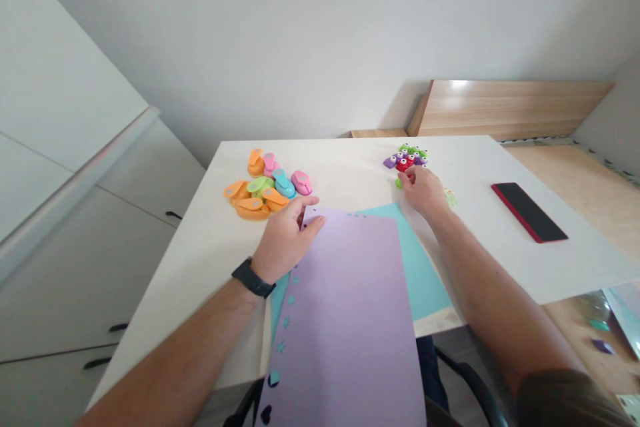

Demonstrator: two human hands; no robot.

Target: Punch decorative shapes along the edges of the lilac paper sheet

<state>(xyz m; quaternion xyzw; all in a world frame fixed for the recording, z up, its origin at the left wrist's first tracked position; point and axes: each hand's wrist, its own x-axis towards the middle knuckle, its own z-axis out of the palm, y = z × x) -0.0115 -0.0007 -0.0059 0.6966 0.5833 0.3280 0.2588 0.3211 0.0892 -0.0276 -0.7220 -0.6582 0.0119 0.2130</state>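
My left hand [284, 237] rests on the far left corner of a lilac paper sheet [345, 320], fingers closed over its edge. The sheet has small shapes punched along its left edge and lies on a turquoise sheet [425, 273]. My right hand [424, 190] reaches to a cluster of small punches [406, 157] in purple, green and red, with its fingers curled around a green one [399, 181] at the near edge of the cluster.
Several larger orange, pink, green and blue punches [265, 188] lie at the table's [210, 240] far left. A dark phone in a red case [529, 211] lies to the right. White cabinets stand left, a wooden board behind.
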